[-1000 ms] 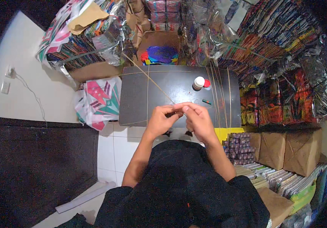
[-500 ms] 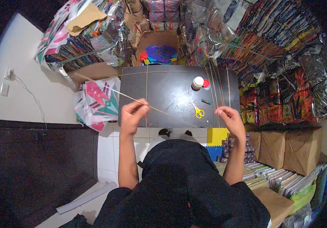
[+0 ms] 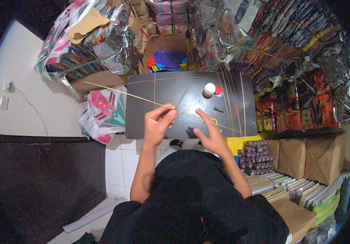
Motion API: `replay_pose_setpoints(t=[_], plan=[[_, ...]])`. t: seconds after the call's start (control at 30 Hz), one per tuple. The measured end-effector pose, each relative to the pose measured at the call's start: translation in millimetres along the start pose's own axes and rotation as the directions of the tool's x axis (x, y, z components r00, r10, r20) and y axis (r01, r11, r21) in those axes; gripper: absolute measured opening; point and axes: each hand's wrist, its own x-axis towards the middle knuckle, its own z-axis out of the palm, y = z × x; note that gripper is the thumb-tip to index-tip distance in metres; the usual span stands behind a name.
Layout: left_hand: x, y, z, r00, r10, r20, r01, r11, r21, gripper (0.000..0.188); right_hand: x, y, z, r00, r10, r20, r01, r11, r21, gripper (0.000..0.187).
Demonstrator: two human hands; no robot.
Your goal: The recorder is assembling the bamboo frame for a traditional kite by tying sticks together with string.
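A long thin wooden stick (image 3: 120,92) slants over the dark table (image 3: 138,118), from beyond its left edge toward its near right side. My left hand (image 3: 157,124) pinches this stick near its middle, between thumb and fingers. My right hand (image 3: 211,134) is open, thumb apart from the stretched fingers. Its fingertips are by the stick; whether they touch it I cannot tell. Yellow scissors (image 3: 214,121) lie mostly hidden behind my right hand. More thin sticks (image 3: 236,99) lie lengthwise on the table's right part. Another stick (image 3: 155,87) runs lengthwise on the left.
A white bottle (image 3: 209,90) stands beside a red lid (image 3: 218,90). Nearer lies a small dark green tube-shaped thing (image 3: 218,109). Wrapped stacks of colourful sheets (image 3: 289,32) rise around the table's far side. Brown paper-wrapped parcels (image 3: 325,158) are at right, a white wall (image 3: 40,89) at left.
My left hand has moved right with the stick. My right hand has left the sticks on the right, come in toward the middle and opened, now covering much of the scissors.
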Motion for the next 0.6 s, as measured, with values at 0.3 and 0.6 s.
replay_pose_setpoints(t=[0.3,0.6], plan=[[5,7,15,0.999,-0.009,-0.036,0.013,0.993,0.117,0.013,22,-57,-6,0.965,0.147,0.218,-0.244,0.810,0.533,0.029],[8,3,15,1.000,-0.020,0.021,0.018,0.994,0.111,0.013,25,-67,-12,0.965,0.134,0.225,-0.227,0.857,0.463,0.019]])
